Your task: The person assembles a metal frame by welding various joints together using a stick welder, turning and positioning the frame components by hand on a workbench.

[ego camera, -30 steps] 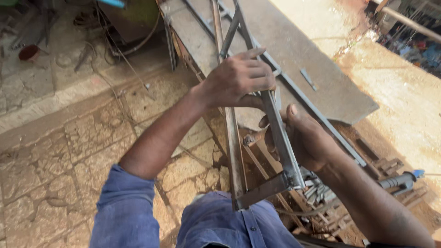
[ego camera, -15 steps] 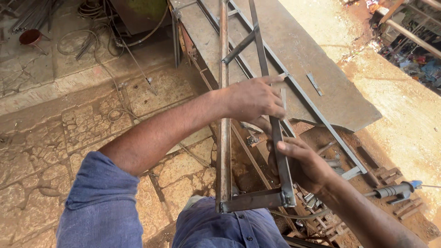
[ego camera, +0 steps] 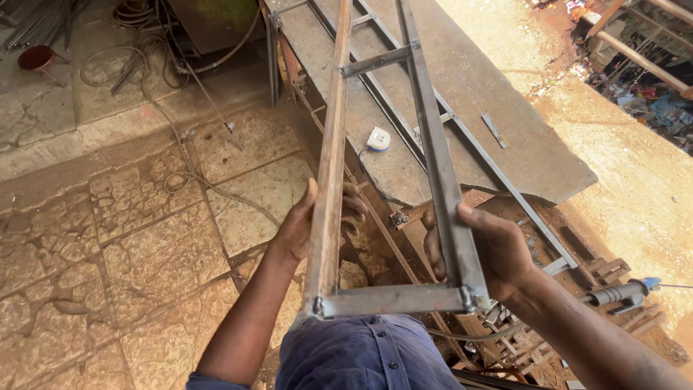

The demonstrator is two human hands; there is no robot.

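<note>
A welded steel frame [ego camera: 390, 173] — two long rails joined by cross-pieces — is held lengthwise over the metal workbench [ego camera: 505, 144]. The left rail is gripped by the left hand [ego camera: 307, 224], the right rail by the right hand [ego camera: 491, 249], both near the frame's end bar.

The metal frame [ego camera: 393, 296] between the fingers is two-toned: the rail by the left hand's fingers [ego camera: 354, 206] is rusty orange-brown, the rail under the right hand's fingers [ego camera: 433, 249] dull grey steel. Beyond them the table [ego camera: 520, 155] is grey, with a small white and blue tape measure [ego camera: 377, 139]. The stone floor [ego camera: 144, 245] shows tan, cracked paving. Below the fingers, a blue buttoned shirt [ego camera: 361, 354]
</note>
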